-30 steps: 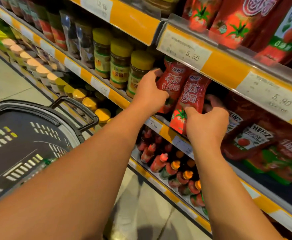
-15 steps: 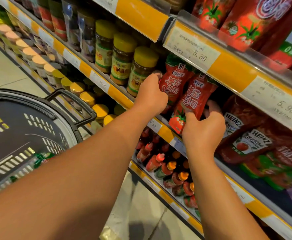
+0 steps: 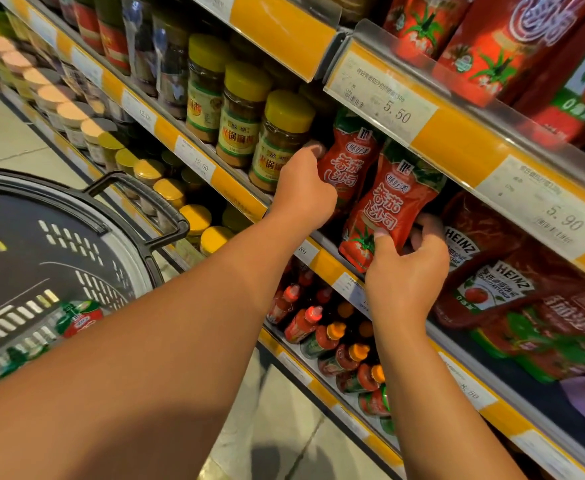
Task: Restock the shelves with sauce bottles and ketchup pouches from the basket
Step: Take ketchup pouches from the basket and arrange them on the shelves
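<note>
Two red ketchup pouches stand side by side on the middle shelf (image 3: 322,261). My left hand (image 3: 304,192) grips the left pouch (image 3: 349,168) along its left edge. My right hand (image 3: 405,275) pinches the lower part of the right pouch (image 3: 388,209), thumb on its front and fingers behind it; this pouch leans to the left. The dark basket (image 3: 138,199) sits at the lower left, and another red and green pouch (image 3: 81,317) shows through its slotted wall. My forearms hide part of the basket.
Yellow-lidded jars (image 3: 277,140) stand directly left of the pouches. Heinz ketchup pouches (image 3: 485,282) lie to the right on the same shelf. Small sauce bottles (image 3: 322,334) fill the shelf below. Larger red pouches (image 3: 491,46) sit on the shelf above. Floor tiles (image 3: 3,140) stretch along the aisle.
Both hands have stayed on the pouches. The right pouch has been pushed further back and more upright on the shelf, and my right hand's grip has slid a little lower on it.
</note>
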`<state>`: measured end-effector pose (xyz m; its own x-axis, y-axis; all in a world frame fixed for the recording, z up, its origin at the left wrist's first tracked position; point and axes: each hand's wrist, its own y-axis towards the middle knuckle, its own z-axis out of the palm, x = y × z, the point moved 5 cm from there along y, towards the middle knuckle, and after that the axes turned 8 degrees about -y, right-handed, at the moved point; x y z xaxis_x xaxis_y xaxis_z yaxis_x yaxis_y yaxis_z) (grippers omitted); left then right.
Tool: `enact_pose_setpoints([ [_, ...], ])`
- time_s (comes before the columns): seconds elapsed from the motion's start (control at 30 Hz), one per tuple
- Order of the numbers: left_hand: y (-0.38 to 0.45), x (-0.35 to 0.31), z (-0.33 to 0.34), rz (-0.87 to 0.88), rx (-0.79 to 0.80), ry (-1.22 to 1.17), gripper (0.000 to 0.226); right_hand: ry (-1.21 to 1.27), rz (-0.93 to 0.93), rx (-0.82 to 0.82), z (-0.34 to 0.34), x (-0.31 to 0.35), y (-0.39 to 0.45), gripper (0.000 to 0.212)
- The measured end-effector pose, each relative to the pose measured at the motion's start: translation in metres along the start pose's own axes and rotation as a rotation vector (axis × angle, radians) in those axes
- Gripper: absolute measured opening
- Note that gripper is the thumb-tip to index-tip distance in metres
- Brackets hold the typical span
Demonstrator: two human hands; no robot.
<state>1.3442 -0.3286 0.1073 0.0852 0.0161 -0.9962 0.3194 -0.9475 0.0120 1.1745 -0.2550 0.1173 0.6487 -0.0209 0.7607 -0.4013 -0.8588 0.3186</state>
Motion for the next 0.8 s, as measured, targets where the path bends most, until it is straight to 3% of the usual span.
enact_pose_setpoints([
  [0.23, 0.006, 0.002, 0.004, 0.023, 0.062, 0.012, 0.048, 0.035, 0.022, 0.045, 0.013, 0.002, 0.004, 0.028],
  [0.4, 0.003, -0.001, 0.003, 0.068, 0.051, 0.072, 0.054, 0.029, 0.085, 0.04, 0.015, 0.004, 0.007, 0.058],
  [0.57, -0.004, -0.011, -0.001, 0.114, -0.022, 0.179, 0.06, 0.11, 0.036, 0.037, 0.003, 0.009, 0.005, 0.064],
  [0.8, -0.028, -0.023, -0.016, 0.094, -0.071, 0.249, 0.038, 0.079, -0.042, 0.066, -0.013, 0.004, -0.013, 0.038],
])
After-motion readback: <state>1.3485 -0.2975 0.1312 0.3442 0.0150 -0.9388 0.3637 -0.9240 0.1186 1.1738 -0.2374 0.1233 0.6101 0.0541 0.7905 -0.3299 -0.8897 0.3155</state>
